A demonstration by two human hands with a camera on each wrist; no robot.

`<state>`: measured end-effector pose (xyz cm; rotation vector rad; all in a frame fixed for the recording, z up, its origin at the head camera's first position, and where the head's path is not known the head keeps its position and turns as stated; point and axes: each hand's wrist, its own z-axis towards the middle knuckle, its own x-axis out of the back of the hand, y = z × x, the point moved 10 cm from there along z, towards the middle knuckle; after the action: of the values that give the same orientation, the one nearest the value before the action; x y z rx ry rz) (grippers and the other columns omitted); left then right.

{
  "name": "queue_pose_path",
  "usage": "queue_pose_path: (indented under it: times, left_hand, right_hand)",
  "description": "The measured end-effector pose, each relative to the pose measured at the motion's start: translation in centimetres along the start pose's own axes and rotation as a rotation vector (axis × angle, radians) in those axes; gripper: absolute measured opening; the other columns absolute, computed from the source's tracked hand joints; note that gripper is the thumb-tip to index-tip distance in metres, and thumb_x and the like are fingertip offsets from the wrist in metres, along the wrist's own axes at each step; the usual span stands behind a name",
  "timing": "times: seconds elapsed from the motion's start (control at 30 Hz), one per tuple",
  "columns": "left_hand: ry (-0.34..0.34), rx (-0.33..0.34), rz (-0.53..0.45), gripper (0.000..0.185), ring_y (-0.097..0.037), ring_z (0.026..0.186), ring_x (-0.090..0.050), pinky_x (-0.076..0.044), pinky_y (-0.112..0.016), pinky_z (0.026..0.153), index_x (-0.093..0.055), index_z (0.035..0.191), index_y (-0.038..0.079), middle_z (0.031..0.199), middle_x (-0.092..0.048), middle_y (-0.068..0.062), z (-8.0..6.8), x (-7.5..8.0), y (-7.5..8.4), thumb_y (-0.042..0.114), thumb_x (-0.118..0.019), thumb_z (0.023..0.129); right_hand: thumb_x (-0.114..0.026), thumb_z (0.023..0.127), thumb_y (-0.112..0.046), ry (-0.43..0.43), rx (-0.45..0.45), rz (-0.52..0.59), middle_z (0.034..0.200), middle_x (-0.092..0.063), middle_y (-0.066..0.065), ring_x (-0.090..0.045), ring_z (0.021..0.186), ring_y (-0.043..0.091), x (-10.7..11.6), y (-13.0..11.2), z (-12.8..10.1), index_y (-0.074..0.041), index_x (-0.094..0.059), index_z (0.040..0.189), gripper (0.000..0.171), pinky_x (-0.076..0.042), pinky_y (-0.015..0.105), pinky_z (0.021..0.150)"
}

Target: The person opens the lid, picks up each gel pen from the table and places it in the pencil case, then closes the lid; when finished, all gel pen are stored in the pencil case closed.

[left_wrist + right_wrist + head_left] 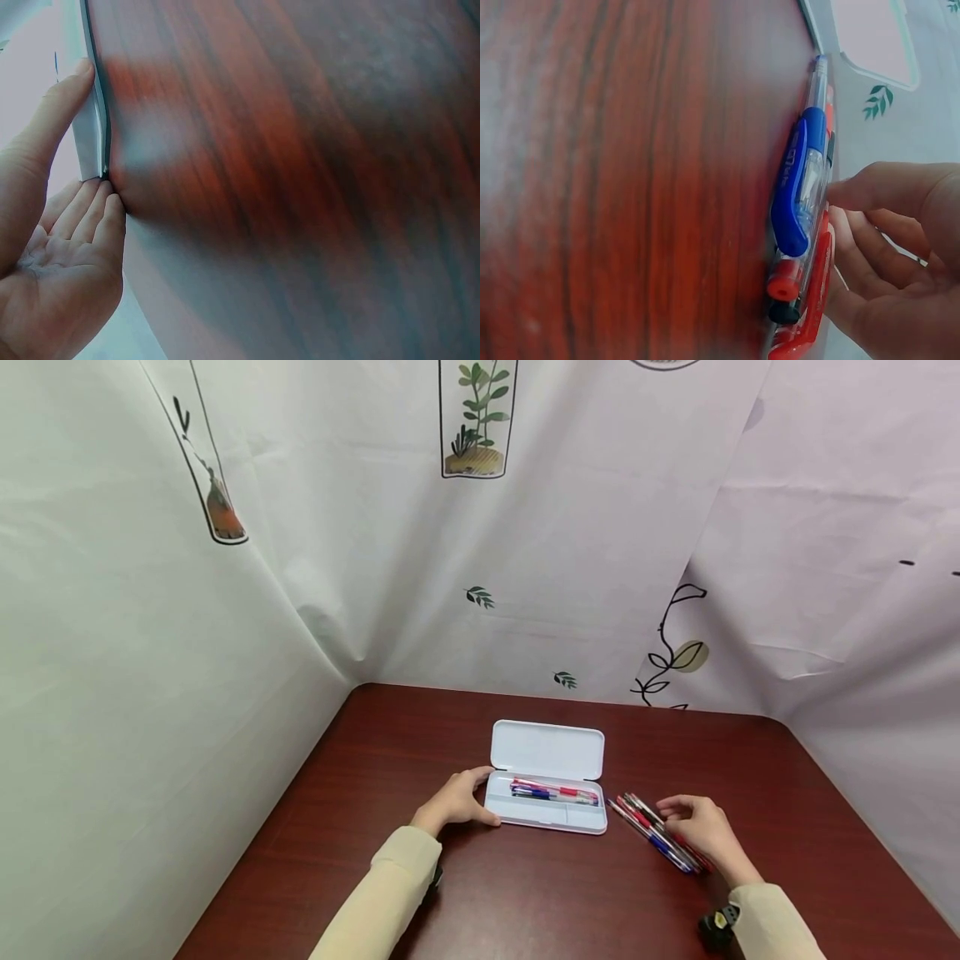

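Note:
A white pencil case (525,815) lies on the table with its lid (547,749) raised toward the back. Several red and blue pens (553,792) are in its long compartment. My left hand (455,799) holds the case's left end, thumb at the front edge and fingers round the back corner. To the right of the case lies a bunch of pens (651,828) in red, blue and black. Over that bunch is my right hand (703,827), fingers loosely bent. In the right wrist view, its thumb and fingers are beside a blue-capped pen (789,187) and a red-capped pen (810,307); contact is unclear.
The dark red wooden table (555,893) has rounded far corners. Pale printed cloth (600,527) hangs behind it and along both sides. A dark device (718,922) is strapped at the right wrist.

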<state>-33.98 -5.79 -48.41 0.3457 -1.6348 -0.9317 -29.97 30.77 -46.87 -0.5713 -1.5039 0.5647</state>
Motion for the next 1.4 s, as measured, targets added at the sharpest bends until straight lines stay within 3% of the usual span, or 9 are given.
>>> queue_pose_path:
  times: [0.7, 0.97, 1.4]
  left_hand:
    - [0.002, -0.012, -0.048, 0.091, -0.032, 0.13, -0.053, -0.042, -0.044, 0.108, -0.047, 0.14, -0.005, 0.141, -0.053, -0.021, -0.2, 0.2, 0.2, 0.017, -0.093, 0.064]
    - [0.0, -0.005, -0.045, 0.091, -0.03, 0.13, -0.052, -0.042, -0.043, 0.109, -0.047, 0.14, -0.005, 0.142, -0.052, -0.02, -0.2, 0.1, 0.1, 0.017, -0.092, 0.064]
    - [-0.001, -0.001, -0.04, 0.09, -0.03, 0.129, -0.053, -0.042, -0.043, 0.109, -0.048, 0.139, -0.004, 0.14, -0.054, -0.019, -0.1, 0.0, 0.1, 0.016, -0.093, 0.064]
  right_hand:
    - [-0.074, 0.081, -0.008, 0.007, 0.005, -0.087, 0.085, -0.072, 0.006, -0.064, 0.075, 0.012, 0.0, 0.1, 0.2, 0.001, -0.072, 0.1, 0.021, -0.052, 0.027, 0.065]
    - [-0.074, 0.08, -0.006, 0.033, 0.048, -0.011, 0.088, -0.071, 0.008, -0.065, 0.074, 0.011, -0.2, -0.8, 0.2, 0.002, -0.07, 0.102, 0.023, -0.052, 0.021, 0.063]
    - [-0.075, 0.079, -0.004, 0.067, 0.101, 0.023, 0.091, -0.07, 0.009, -0.061, 0.075, 0.008, -0.3, -3.7, 0.9, -0.001, -0.069, 0.103, 0.025, -0.05, 0.019, 0.064]
